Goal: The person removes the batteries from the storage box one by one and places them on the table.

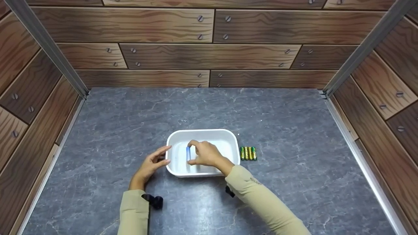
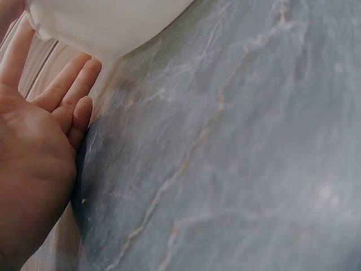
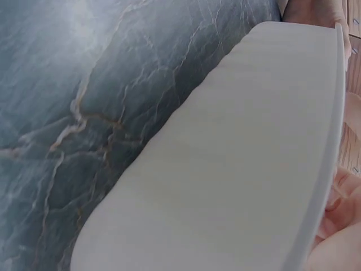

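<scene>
A white plastic tub [image 1: 204,132] sits on the grey marbled surface, in the middle of the head view. Over its inside, my right hand [image 1: 206,154] pinches a slim blue battery [image 1: 188,153] by its two ends, forefinger at the far end and thumb at the near one. My left hand [image 1: 152,165] is at the tub's left end, its fingertips and thumb right at the rim with the fingers extended. The left wrist view shows that open palm [image 2: 36,147] beside the tub's wall [image 2: 107,28]. In the right wrist view the tub's side [image 3: 225,147] hides most of the right hand.
Several green and gold batteries [image 1: 248,153] lie side by side just right of the tub. Wood-patterned panels [image 1: 166,56] wall in the back and both sides, with metal rails [image 1: 361,164] along the edges.
</scene>
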The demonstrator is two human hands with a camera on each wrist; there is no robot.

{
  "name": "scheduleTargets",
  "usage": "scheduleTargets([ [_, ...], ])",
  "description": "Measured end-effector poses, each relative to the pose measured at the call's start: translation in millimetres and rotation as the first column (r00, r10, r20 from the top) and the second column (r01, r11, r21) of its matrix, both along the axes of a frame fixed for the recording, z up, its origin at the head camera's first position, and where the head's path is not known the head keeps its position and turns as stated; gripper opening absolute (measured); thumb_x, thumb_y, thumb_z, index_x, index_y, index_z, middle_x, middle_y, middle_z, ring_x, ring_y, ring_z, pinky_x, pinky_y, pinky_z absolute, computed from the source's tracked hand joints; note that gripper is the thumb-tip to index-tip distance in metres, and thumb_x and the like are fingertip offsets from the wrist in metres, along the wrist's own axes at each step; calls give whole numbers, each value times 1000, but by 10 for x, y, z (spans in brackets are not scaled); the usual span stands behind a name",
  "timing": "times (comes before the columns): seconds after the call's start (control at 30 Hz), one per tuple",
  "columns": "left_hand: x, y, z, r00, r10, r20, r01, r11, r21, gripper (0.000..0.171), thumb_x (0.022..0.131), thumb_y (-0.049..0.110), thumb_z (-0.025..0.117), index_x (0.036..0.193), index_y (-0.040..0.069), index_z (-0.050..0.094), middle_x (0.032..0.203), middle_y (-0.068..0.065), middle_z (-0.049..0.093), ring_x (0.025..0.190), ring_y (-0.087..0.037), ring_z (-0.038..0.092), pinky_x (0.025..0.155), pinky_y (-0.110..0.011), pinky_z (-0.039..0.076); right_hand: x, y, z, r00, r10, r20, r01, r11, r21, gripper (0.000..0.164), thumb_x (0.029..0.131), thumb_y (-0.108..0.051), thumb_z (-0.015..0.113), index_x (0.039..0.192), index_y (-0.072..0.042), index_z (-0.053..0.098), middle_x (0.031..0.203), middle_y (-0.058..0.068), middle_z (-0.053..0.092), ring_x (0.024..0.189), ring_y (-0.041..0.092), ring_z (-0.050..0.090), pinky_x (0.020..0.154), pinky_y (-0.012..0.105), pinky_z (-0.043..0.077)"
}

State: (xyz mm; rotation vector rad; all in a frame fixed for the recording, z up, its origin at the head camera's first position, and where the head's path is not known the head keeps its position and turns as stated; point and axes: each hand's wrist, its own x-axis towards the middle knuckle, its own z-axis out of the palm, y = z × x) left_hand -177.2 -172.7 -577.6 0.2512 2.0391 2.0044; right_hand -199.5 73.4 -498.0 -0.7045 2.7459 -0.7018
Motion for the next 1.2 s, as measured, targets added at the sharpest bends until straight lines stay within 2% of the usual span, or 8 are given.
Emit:
scheduleTargets([
  [0.1, 5, 0, 0, 1000, 3, -2, -3, 1000, 7, 60, 87, 5, 68, 141, -5, 44, 123, 21, 55, 106, -1, 57, 88, -18, 49, -6, 56, -1, 1000, -12, 3, 12, 1000, -21, 54, 72, -34, 82, 117, -14, 61, 71, -5, 50, 61, 9, 40, 56, 22, 31],
  [0.2, 8, 1, 1, 1000, 5, -1, -5, 1000, 5, 60, 87, 5, 68, 141, -4, 45, 126, 19, 54, 106, -1, 57, 88, -18, 49, -7, 115, 2, 1000, -22, 2, 22, 999, -49, 53, 72, -33, 82, 116, -15, 61, 70, -6, 47, 61, 9, 40, 55, 22, 30],
  [0.4, 16, -2, 10, 1000, 3, 9, -3, 1000, -10, 60, 87, 6, 68, 141, -3, 44, 146, -19, 45, 106, -7, 56, 87, -19, 49, -5, 225, -6, 999, -36, -9, 35, 992, -121, 51, 71, -30, 83, 114, -14, 61, 67, -8, 43, 59, 8, 38, 54, 20, 29],
  [0.53, 22, -5, 18, 1000, -5, 13, 5, 1000, -4, 60, 88, 6, 67, 142, -4, 43, 148, -28, 39, 106, -10, 56, 87, -18, 48, -9, 285, -22, 999, -42, -29, 37, 988, -152, 50, 71, -29, 83, 113, -14, 62, 63, -10, 41, 57, 7, 36, 53, 20, 28],
  [0.77, 6, 0, -4, 1000, 2, 4, -2, 1000, 3, 59, 87, 3, 67, 141, -5, 44, 147, -29, 41, 104, -5, 56, 87, -17, 48, -5, 393, -10, 998, -59, -36, 52, 983, -176, 50, 70, -28, 83, 113, -15, 63, 63, -9, 40, 57, 7, 35, 55, 19, 28],
  [1.0, 12, 3, 1, 1000, 11, 1, -11, 1000, 0, 59, 87, 3, 67, 141, -5, 45, 148, -27, 40, 107, -6, 56, 88, -17, 47, 0, 501, 25, 997, -79, -21, 74, 976, -203, 49, 70, -30, 84, 114, -18, 65, 62, -9, 39, 57, 7, 33, 55, 19, 28],
  [1.2, 10, 4, 0, 1000, 12, 3, -12, 1000, -1, 58, 87, 2, 67, 140, -5, 45, 146, -28, 41, 103, -5, 56, 86, -18, 48, 6, 589, 39, 997, -72, -23, 66, 973, -223, 49, 70, -30, 85, 113, -15, 66, 61, -8, 37, 56, 5, 31, 55, 18, 27],
])
